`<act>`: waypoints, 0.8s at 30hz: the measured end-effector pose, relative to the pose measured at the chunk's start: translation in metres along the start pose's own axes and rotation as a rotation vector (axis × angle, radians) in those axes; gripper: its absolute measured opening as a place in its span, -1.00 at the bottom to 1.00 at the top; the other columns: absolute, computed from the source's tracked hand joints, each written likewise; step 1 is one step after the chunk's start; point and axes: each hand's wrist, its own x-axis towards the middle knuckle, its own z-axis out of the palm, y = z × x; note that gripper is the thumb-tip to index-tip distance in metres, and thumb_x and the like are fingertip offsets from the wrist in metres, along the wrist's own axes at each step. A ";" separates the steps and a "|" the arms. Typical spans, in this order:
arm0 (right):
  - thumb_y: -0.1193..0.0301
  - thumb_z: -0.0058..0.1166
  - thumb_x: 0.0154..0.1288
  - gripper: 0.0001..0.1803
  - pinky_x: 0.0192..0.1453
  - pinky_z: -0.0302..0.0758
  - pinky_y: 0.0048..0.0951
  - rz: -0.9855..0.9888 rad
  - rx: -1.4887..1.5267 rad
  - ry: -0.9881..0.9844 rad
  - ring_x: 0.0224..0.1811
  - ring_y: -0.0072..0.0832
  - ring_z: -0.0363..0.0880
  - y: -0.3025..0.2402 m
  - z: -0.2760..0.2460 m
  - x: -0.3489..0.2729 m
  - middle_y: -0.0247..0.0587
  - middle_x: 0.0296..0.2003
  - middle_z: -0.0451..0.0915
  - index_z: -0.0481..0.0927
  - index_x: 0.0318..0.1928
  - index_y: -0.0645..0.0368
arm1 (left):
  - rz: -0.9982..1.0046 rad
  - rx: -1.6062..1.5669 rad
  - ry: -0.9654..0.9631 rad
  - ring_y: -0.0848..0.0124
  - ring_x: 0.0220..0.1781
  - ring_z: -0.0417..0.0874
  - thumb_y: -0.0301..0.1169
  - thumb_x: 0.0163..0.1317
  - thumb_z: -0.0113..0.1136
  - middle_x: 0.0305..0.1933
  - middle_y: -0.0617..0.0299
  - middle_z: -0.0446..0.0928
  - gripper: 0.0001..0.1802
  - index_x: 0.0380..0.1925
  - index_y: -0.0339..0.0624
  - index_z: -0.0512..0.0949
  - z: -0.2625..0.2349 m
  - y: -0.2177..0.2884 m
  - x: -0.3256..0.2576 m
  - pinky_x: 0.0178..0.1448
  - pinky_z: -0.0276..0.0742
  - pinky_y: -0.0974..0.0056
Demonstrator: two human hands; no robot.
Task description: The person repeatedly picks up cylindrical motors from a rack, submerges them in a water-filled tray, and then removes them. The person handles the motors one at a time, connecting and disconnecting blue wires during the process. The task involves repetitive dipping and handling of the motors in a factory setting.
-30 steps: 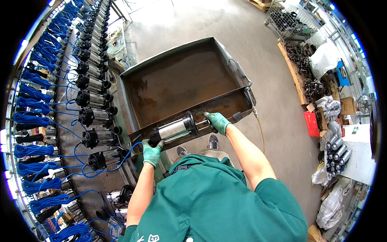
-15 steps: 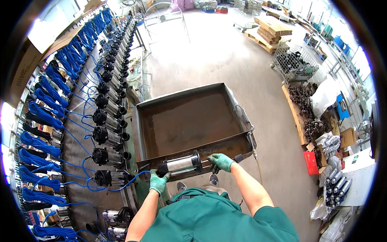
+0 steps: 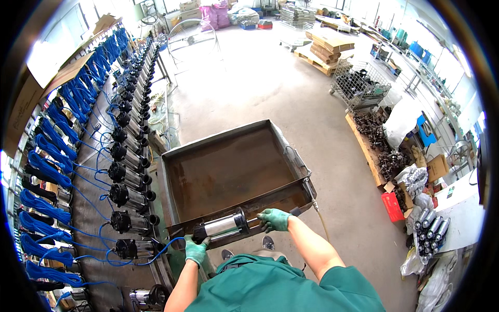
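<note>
Gloved hands steady a steel-bodied pump (image 3: 221, 226) along the near edge of a rust-stained tank (image 3: 218, 177); the left hand (image 3: 195, 250) closes its fingers on the black end; the right (image 3: 274, 220) curls its fingers at a rod (image 3: 253, 222), any pinch unclear; similar pumps (image 3: 130, 197) line a dark tabletop (image 3: 89, 221) above a concrete floor (image 3: 249, 96).

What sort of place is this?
Probably a factory workshop, perhaps for pumps: a long row of matching pump-like units, coiled blue cables and a wire-mesh cage of dark parts suggest it.
</note>
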 end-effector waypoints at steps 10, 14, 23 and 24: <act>-0.03 -0.01 0.64 -0.50 0.00 0.73 -0.14 0.032 -0.579 0.243 -0.12 -0.12 0.81 -0.018 0.014 0.004 -0.05 -0.18 0.76 0.69 -0.02 0.19 | 0.026 0.049 0.013 0.25 -0.07 0.60 -0.22 0.11 0.70 -0.06 0.06 0.60 -0.25 0.10 -0.26 0.37 -0.007 0.023 -0.009 0.12 0.58 0.13; 0.19 0.02 0.59 -0.62 0.34 0.59 -0.13 -0.610 -1.132 0.203 0.21 0.00 0.67 -0.019 0.010 -0.016 -0.05 0.18 0.70 0.66 0.23 0.05 | 0.027 0.047 0.012 0.25 -0.07 0.61 -0.24 0.12 0.68 -0.05 0.06 0.61 -0.27 0.10 -0.26 0.38 -0.010 0.027 -0.012 0.12 0.58 0.14; -0.01 0.01 0.66 -0.50 -0.14 0.62 -0.34 -0.216 -0.612 0.252 -0.30 -0.48 0.64 0.000 0.008 0.016 -0.21 -0.30 0.76 0.76 0.07 0.16 | 0.031 0.041 0.018 0.28 -0.08 0.60 -0.24 0.14 0.68 -0.07 0.10 0.60 -0.27 0.11 -0.24 0.36 -0.004 0.024 -0.010 0.11 0.58 0.15; -0.06 -0.02 0.66 -0.47 -0.36 0.51 -0.36 -0.156 -0.420 0.274 -0.48 -0.48 0.55 0.001 0.018 0.017 -0.29 -0.44 0.66 0.75 0.03 0.15 | 0.019 0.051 0.014 0.29 -0.07 0.59 -0.24 0.15 0.67 -0.07 0.11 0.59 -0.27 0.11 -0.24 0.35 -0.004 0.020 -0.009 0.11 0.58 0.16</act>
